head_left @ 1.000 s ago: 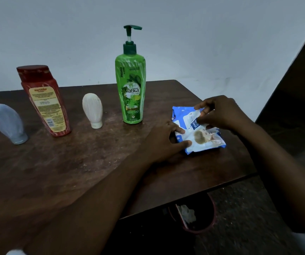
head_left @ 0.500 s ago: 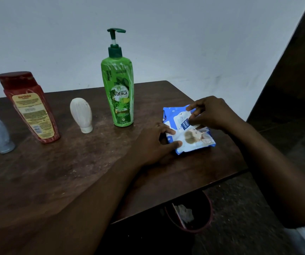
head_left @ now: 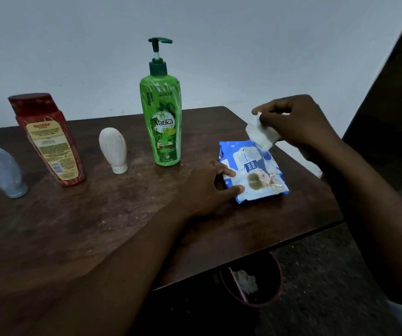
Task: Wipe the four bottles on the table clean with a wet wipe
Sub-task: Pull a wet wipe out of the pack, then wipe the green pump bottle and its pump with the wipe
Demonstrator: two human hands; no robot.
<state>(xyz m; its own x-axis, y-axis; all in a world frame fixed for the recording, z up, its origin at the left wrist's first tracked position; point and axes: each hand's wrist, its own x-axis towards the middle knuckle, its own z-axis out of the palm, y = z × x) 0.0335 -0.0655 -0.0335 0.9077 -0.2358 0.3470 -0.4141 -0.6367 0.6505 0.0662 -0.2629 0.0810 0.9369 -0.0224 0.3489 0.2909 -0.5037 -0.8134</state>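
The person's right hand [head_left: 299, 122] is hovering above the far end of the blue-and-white plastic wipes pack [head_left: 253, 170], its fingers [head_left: 265, 110] curled and pinching a folded white wet wipe [head_left: 260, 134] by its upper corner. The wipe is hanging down towards the pack; whether its lower edge is clear of the opening cannot be told. The left hand [head_left: 207, 187] is lying on the dark brown wooden desk [head_left: 98, 226], fingers fairly straight, pressing the pack's near-left edge flat.

The four bottles are standing untouched in a row at the back. From left to right they are a pale grey-blue tube bottle on its cap [head_left: 0, 169], a red flat-sided bottle with a yellow label [head_left: 49, 141], a small white ribbed tube on its cap [head_left: 113, 149] and a tall green pump bottle [head_left: 162, 122].

The step in hand looks to be freeing a single wipe. To do it well, the left hand should be weighing the pack down while the right is lifting straight up, so no second sheet is trailing out. Then the wipe wants shaking open before meeting the green bottle, the nearest one.
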